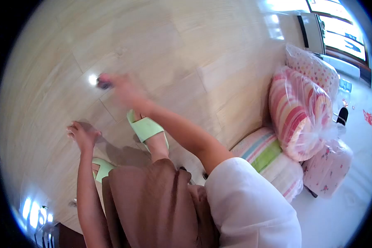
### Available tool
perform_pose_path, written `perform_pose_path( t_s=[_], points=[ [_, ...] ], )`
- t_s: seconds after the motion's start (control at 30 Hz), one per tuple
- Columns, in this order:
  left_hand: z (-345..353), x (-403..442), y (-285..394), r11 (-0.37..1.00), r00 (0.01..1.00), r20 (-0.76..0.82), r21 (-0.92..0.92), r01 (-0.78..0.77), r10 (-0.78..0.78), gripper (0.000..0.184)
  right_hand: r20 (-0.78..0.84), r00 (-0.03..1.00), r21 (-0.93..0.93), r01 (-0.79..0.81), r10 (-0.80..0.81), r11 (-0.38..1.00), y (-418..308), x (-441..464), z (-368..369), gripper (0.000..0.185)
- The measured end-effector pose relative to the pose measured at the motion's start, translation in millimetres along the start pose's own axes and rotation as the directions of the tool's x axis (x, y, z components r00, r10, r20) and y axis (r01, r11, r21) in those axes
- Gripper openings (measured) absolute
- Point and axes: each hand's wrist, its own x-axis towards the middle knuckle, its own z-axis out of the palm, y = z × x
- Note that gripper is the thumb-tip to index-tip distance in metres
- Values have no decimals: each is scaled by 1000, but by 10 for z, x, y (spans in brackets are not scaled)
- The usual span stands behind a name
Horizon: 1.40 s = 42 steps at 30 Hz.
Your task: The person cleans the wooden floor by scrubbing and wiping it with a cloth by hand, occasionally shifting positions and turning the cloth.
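Note:
My right hand [130, 90] is stretched out over the tiled floor and smeared by motion. At its fingertips is a small dark and reddish object [104, 81], too blurred to make out. My left hand [83, 135] hangs above the floor at the left, its fingers apart and nothing in them. Below the hands are my feet in light green slippers, one slipper [146, 129] near my right forearm and the other slipper [103, 168] beside my left forearm.
Striped cushions in clear plastic [295, 109] lie at the right, with a dotted cushion [316, 68] behind and a folded striped, green-banded bundle [264, 155] below. A flowered pink cushion [328, 167] stands beside them. Windows [343, 35] are at the upper right.

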Motion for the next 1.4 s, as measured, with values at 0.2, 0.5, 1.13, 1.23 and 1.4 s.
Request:
perform_pose_path(
  t_s=[0.2,0.5,1.13,1.23,1.4],
  points=[
    [-89,-50,103,997,997,52,-59,57,-54,125,-818,571,-161,-350,74,923,1144,-589,-1321,54],
    [123,-38,-39,999,999,-21,-28,-42,41,125,-847,523,-264,-573,98,776,1553,1078,-1237,39],
    [72,-58,-24,999,999,4,-11,-45,45,132,-418,909,217,97,3,971,102,474,-245,51],
    [38,-40,13,998,999,44,-69,-13,16,133,-717,691,68,-65,95,996,899,-124,-1007,58],
    [-240,-70,233,990,986,141,-95,100,-86,131,-917,224,70,-724,330,686,1752,-784,-2181,48]
  ],
)
